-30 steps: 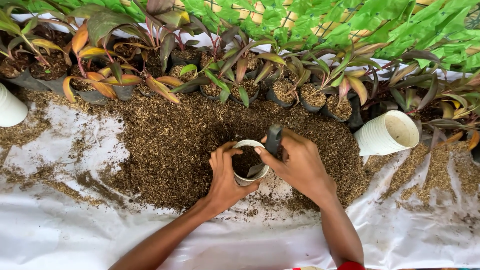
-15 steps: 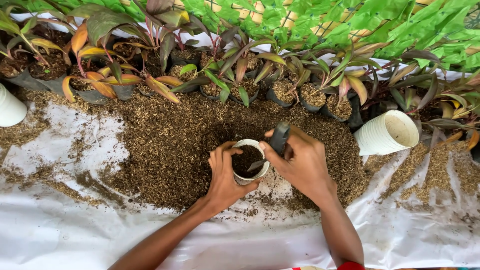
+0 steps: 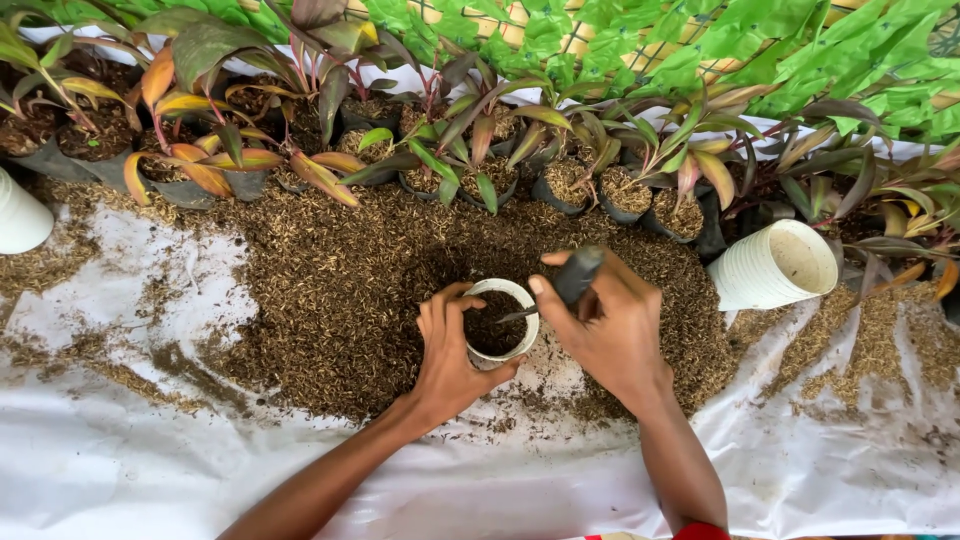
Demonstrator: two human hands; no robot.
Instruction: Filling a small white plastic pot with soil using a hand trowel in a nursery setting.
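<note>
My left hand [image 3: 448,345] grips the left side of a small white pot [image 3: 522,335] that stands upright on the heap of brown potting mix [image 3: 330,290]. Dark mix partly fills the pot. My right hand [image 3: 610,325] holds a small trowel by its dark handle [image 3: 578,272], just right of the pot. The trowel's blade tip [image 3: 512,315] reaches over the pot's rim into its opening.
A row of potted plants with red-green leaves [image 3: 480,150] runs along the back, before a green mesh fence. An empty white pot [image 3: 775,265] lies on its side at the right. Another white pot [image 3: 20,215] is at the left edge. A white sheet [image 3: 150,460] covers the ground.
My right hand has shifted right and tilted the trowel handle outward, drawing the blade up from inside the pot toward its rim. My left hand and the pot stayed put.
</note>
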